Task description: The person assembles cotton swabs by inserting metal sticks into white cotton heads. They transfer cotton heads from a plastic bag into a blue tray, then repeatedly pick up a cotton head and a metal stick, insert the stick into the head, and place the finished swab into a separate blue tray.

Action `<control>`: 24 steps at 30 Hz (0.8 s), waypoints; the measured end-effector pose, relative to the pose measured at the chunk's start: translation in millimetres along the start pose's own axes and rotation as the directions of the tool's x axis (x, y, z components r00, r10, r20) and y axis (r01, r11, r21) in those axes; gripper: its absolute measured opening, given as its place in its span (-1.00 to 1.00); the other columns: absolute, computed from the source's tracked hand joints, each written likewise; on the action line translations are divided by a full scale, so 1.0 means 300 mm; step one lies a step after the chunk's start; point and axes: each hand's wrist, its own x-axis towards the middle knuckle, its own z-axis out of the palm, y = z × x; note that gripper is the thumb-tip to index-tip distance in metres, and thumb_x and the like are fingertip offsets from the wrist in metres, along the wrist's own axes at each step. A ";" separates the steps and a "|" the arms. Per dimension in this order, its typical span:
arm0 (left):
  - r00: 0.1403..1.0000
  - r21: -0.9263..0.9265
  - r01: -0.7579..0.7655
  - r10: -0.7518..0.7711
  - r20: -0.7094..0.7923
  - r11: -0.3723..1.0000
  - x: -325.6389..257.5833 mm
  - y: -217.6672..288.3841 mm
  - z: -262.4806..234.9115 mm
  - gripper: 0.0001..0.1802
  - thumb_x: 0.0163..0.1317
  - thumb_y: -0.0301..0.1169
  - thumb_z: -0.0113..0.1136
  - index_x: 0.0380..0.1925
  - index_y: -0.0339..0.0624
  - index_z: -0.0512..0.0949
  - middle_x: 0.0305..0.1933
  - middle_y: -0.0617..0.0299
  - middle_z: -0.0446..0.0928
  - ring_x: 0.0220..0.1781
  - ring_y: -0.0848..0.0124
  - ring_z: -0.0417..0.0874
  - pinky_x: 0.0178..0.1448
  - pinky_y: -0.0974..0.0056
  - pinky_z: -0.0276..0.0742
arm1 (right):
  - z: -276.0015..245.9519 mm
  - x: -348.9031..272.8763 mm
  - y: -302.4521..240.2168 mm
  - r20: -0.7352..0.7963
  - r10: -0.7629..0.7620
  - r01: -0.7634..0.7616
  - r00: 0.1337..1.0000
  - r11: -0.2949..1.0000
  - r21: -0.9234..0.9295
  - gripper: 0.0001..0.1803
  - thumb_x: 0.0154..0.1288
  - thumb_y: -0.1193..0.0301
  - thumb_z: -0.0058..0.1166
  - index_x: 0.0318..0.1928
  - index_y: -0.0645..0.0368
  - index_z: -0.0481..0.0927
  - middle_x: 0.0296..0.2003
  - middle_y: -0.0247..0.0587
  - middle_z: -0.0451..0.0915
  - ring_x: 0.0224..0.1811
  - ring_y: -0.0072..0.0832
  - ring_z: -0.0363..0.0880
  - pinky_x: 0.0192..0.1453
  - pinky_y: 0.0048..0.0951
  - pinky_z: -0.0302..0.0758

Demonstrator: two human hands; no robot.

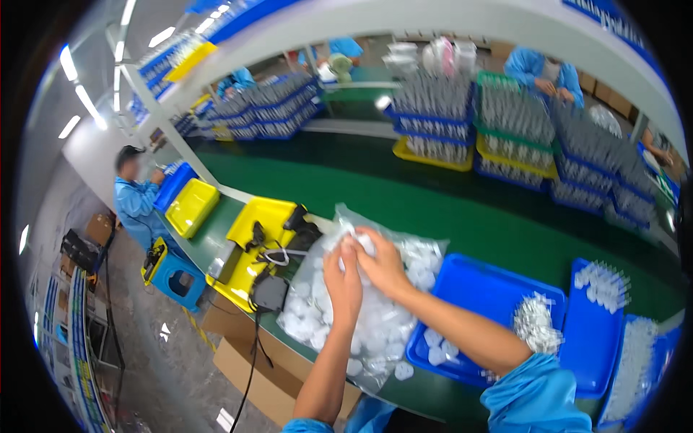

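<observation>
A large clear plastic bag [375,325] full of small white caps lies on the green bench in front of me. My left hand [343,278] and my right hand [381,263] meet over the top of the bag, both pinching a small white cap [354,242] or the bag's film; I cannot tell which. To the right lies a blue tray [491,289] with a few white caps [438,346] in its near corner and a cluster of small clear parts [535,321] at its right edge.
A yellow tray [263,216] with black tools and cables sits left of the bag. More blue trays [595,332] with clear parts stand on the right. Stacked crates of grey parts [505,130] line the far side. A co-worker [137,198] in blue sits at far left; cardboard boxes [253,368] lie below.
</observation>
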 end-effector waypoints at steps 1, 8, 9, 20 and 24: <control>0.999 -0.033 -0.026 0.027 0.019 0.999 -0.027 0.033 0.033 -0.45 0.56 -0.08 -0.06 0.18 -0.38 0.57 0.08 -0.13 0.61 0.19 0.08 0.53 0.34 0.14 0.35 | -0.044 -0.014 -0.011 -0.058 -0.041 0.042 0.997 0.999 0.004 -0.51 0.38 0.09 0.19 0.10 0.23 0.63 0.04 0.11 0.66 0.11 -0.01 0.64 0.19 -0.21 0.52; 0.967 -0.283 -0.130 0.184 0.173 0.950 -0.275 0.210 0.274 -0.45 0.48 -0.09 0.04 0.23 -0.33 0.51 -0.06 -0.09 0.47 -0.11 0.13 0.52 0.04 0.14 0.45 | -0.454 -0.248 -0.113 -0.187 -0.128 0.094 0.974 0.980 -0.178 -0.55 0.35 0.27 0.24 0.14 0.28 0.59 0.06 0.11 0.61 0.09 -0.07 0.63 0.19 -0.23 0.52; 0.951 -0.315 -0.149 0.223 0.213 0.937 -0.320 0.212 0.302 -0.45 0.47 -0.10 0.07 0.23 -0.33 0.51 -0.03 -0.12 0.48 -0.08 0.09 0.54 0.06 0.13 0.47 | -0.510 -0.298 -0.107 -0.202 -0.136 0.083 0.970 0.965 -0.248 -0.56 0.36 0.30 0.23 0.16 0.28 0.58 0.06 0.12 0.60 0.10 -0.10 0.63 0.21 -0.24 0.51; 0.869 -0.043 -0.078 0.089 0.488 0.996 -0.431 0.160 0.285 -0.58 0.37 -0.19 0.24 0.01 -0.35 0.64 0.29 -0.31 0.45 0.25 -0.20 0.57 0.25 0.00 0.52 | -0.648 -0.438 -0.005 -0.068 0.166 -0.172 0.984 0.765 -0.621 -0.56 0.42 0.28 0.10 0.20 0.26 0.58 0.25 0.25 0.47 0.15 0.17 0.58 0.19 -0.09 0.55; 0.911 -0.052 -0.143 0.152 0.384 0.988 -0.373 0.181 0.125 -0.70 0.37 -0.35 0.23 -0.04 -0.35 0.65 0.24 -0.21 0.53 0.19 -0.09 0.62 0.23 0.05 0.54 | -0.672 -0.313 -0.097 0.085 0.041 0.042 0.996 0.609 -0.792 -0.63 0.39 0.31 0.14 0.08 0.31 0.64 0.09 0.17 0.61 -0.06 0.08 0.69 0.05 -0.11 0.61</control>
